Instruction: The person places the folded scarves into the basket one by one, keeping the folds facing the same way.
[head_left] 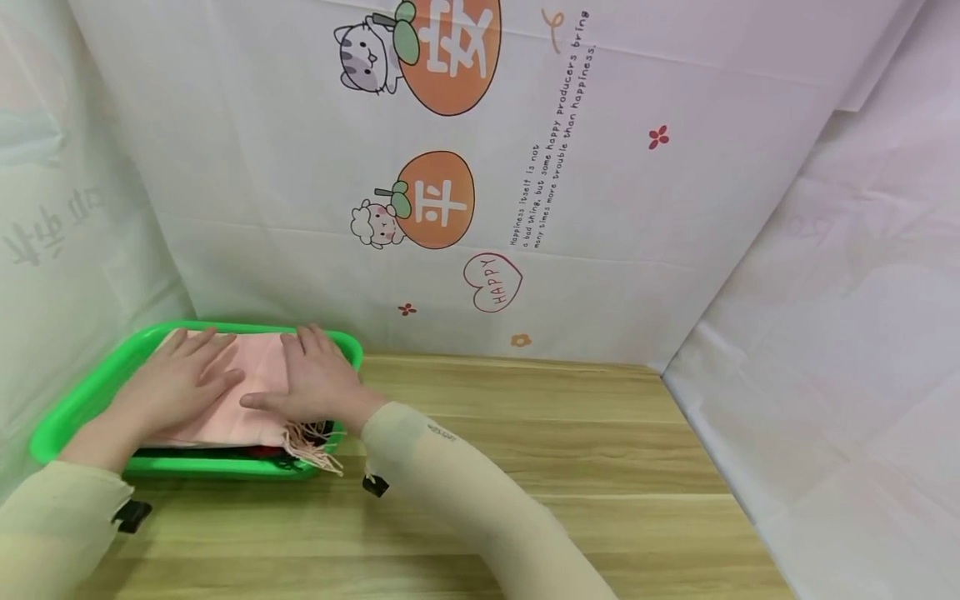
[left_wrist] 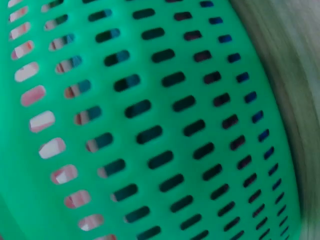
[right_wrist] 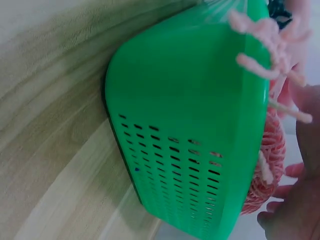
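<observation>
A folded pink scarf [head_left: 258, 354] lies on top in a green plastic basket [head_left: 75, 421]. My left hand [head_left: 176, 383] rests on the scarf's left part with its fingers extended. On the right part of the same scarf, my right hand [head_left: 322, 379] lies with fingers stretched toward the far rim and thumb pointing left. Pale tassels [head_left: 311, 450] hang over the basket's near right corner. In the right wrist view, the scarf's fringe [right_wrist: 270, 55] drapes over the rim beside my hand [right_wrist: 300, 200]. The left wrist view shows only the slotted basket wall [left_wrist: 165, 105] and the tabletop.
Dark and red fabric [head_left: 262, 452] shows beneath the scarf along the basket's near side. The basket stands at the left back of a wooden table [head_left: 540, 450], against white printed sheets [head_left: 600, 292] that hang behind and at both sides.
</observation>
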